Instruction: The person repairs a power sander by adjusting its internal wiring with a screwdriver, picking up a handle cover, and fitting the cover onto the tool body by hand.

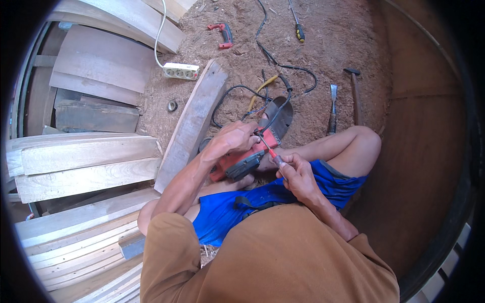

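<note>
The right hand (299, 178) is nearest, its fingers closed around the handle of a screwdriver (278, 160), whose shaft runs up to the power tool (233, 163). The left hand (238, 136) rests on the tool's upper side, fingers bent close together near the screwdriver's tip; whether they pinch a small part or a wire, I cannot tell. The power tool lies aslant in front of the lap, by the crossed legs.

From here the tip could slip off under a hard push or a bad angle and jab the left fingers, which sit right beside it. The tool could also rock, as it seems to have no clamp, and a tug on the black cord (289, 83) could strain loose wiring.

The tool looks red with dark grey parts, with a rounded grey plate (284, 115) at its far end.

Beyond, on the sawdust-strewn floor (333, 55), are a plank (189, 131), a chisel (332, 110), a hammer (355, 96), a power strip (181, 71) and, farthest, a red-and-black handle piece (226, 35) and a second screwdriver (299, 32).
</note>
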A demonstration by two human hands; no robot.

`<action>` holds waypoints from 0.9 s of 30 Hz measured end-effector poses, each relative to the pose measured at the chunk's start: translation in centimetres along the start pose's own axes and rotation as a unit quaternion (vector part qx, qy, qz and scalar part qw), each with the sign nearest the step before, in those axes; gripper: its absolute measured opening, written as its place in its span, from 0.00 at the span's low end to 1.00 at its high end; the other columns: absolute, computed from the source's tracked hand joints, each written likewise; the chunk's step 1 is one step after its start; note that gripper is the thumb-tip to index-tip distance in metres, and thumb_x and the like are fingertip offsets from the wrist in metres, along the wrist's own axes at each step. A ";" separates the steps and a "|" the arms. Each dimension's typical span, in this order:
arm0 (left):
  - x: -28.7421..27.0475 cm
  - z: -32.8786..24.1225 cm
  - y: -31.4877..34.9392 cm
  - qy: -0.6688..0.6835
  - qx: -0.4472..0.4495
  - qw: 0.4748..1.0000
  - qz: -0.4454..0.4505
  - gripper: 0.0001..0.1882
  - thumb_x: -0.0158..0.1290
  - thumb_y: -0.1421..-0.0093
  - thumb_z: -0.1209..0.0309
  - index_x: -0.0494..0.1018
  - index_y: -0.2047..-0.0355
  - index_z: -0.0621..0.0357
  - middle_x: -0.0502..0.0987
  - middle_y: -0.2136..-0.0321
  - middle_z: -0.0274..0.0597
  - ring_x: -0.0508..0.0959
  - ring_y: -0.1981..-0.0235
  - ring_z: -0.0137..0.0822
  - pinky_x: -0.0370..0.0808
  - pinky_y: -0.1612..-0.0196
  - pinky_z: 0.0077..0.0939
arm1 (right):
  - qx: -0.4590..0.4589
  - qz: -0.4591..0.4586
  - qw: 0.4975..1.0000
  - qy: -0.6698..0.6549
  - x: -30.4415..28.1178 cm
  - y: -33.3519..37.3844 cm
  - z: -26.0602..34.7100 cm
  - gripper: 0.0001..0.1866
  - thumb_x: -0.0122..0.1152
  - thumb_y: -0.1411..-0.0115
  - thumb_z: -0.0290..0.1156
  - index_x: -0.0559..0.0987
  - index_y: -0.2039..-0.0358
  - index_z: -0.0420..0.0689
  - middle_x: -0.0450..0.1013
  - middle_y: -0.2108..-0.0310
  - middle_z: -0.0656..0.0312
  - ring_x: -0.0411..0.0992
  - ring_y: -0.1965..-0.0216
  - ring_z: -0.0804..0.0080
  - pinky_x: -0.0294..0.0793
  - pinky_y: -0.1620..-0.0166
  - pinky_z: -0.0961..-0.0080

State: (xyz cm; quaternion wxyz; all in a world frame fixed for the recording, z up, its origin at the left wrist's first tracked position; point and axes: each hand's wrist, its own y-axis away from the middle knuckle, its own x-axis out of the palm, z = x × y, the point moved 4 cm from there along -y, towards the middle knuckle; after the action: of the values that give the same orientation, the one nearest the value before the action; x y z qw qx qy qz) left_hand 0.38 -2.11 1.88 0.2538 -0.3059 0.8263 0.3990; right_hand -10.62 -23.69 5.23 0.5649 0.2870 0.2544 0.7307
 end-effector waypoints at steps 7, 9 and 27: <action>-0.3 0.8 -0.2 0.003 -0.012 1.000 0.013 0.21 0.57 0.34 0.60 0.77 0.44 0.54 0.84 0.64 0.61 0.84 0.58 0.62 0.79 0.53 0.54 | -0.341 -0.023 0.905 0.254 0.6 1.9 4.3 0.20 0.60 0.35 0.29 0.72 0.45 0.35 0.81 0.65 0.43 0.82 0.68 0.41 0.78 0.64 0.47; -0.3 0.6 -0.2 0.004 -0.011 1.000 0.017 0.21 0.57 0.34 0.60 0.77 0.45 0.55 0.84 0.63 0.61 0.84 0.58 0.62 0.79 0.53 0.53 | -0.293 -0.034 0.885 0.360 0.7 2.0 3.7 0.20 0.61 0.35 0.28 0.71 0.45 0.35 0.80 0.66 0.43 0.81 0.67 0.42 0.78 0.62 0.49; -0.8 -0.2 0.4 0.006 -0.014 1.000 -0.015 0.17 0.58 0.34 0.61 0.77 0.51 0.58 0.83 0.66 0.60 0.83 0.60 0.62 0.78 0.57 0.54 | -0.058 -0.009 0.998 0.029 0.7 0.3 0.3 0.16 0.58 0.29 0.31 0.73 0.47 0.33 0.79 0.65 0.59 0.72 0.73 0.80 0.74 0.69 0.78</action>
State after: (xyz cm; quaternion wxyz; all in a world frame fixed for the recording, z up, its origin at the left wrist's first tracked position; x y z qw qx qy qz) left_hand 0.62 -1.82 2.71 0.2503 -0.3242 0.8177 0.4045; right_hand -10.72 -23.11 5.79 0.5791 0.2298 0.2305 0.7475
